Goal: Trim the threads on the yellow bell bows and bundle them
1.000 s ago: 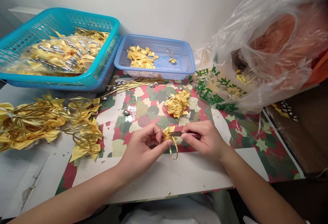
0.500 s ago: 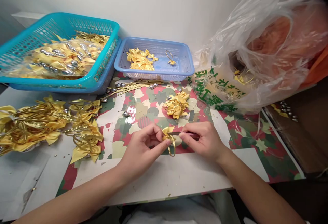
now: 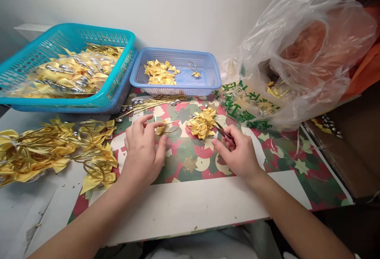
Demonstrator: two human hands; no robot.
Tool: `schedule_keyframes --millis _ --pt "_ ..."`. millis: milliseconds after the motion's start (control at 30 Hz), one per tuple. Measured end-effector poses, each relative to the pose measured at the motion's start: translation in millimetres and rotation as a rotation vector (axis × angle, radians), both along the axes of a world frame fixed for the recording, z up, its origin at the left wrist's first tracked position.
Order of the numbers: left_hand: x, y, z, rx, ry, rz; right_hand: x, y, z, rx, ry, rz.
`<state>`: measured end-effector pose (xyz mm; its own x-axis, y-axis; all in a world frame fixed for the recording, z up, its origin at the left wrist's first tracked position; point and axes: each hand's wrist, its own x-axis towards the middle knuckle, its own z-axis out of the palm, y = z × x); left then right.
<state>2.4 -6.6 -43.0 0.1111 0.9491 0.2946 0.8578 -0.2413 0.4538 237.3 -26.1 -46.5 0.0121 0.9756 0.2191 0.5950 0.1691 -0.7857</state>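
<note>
My left hand (image 3: 145, 148) is over the patterned table sheet with thumb and fingers apart. Just past its index fingertip is a small yellow ribbon bow (image 3: 160, 128) with a gold cord loop; whether a fingertip touches the bow I cannot tell. To the right, my right hand (image 3: 240, 152) is closed round a small pointed hand tool (image 3: 222, 130) with dark tips and dark red handles. Its tips are beside a little heap of yellow bows with gold loops (image 3: 202, 123). My fingers partly cover the handles.
A turquoise basket (image 3: 117, 67) with bagged bows stands at the back left, beside a blue basket (image 3: 175, 90) holding bows. Gold cords (image 3: 148, 104) and silver beads lie before it. More looped bows (image 3: 38, 148) are piled left. A large plastic bag (image 3: 255, 93) stands right.
My left hand has moved forward and left and its fingers have spread off the looped bow, now farther back. My right hand has brought the tool away from that bow, slightly right and forward.
</note>
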Motion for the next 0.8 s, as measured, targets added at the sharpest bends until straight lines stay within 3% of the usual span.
schedule_keyframes --millis 167,333,467,667,800 --pt "10.8 -13.5 0.1 0.065 0.014 -0.155 -8.3 4.7 -12.2 -0.071 0.130 -0.014" --pt "17.2 -21.6 -0.8 -0.001 -0.006 -0.338 -16.6 11.4 -16.3 0.033 0.151 -0.079" --pt "18.3 -23.9 -3.1 -0.095 -0.035 -0.480 -18.9 14.4 -17.7 -0.015 0.081 -0.123" --pt "19.6 -24.4 -5.1 -0.152 -0.058 -0.584 -19.9 14.6 -20.0 -0.066 0.236 -0.035" --pt "18.3 -24.5 -1.0 -0.095 -0.200 -0.570 -16.0 15.2 -17.6 -0.114 0.368 -0.091"
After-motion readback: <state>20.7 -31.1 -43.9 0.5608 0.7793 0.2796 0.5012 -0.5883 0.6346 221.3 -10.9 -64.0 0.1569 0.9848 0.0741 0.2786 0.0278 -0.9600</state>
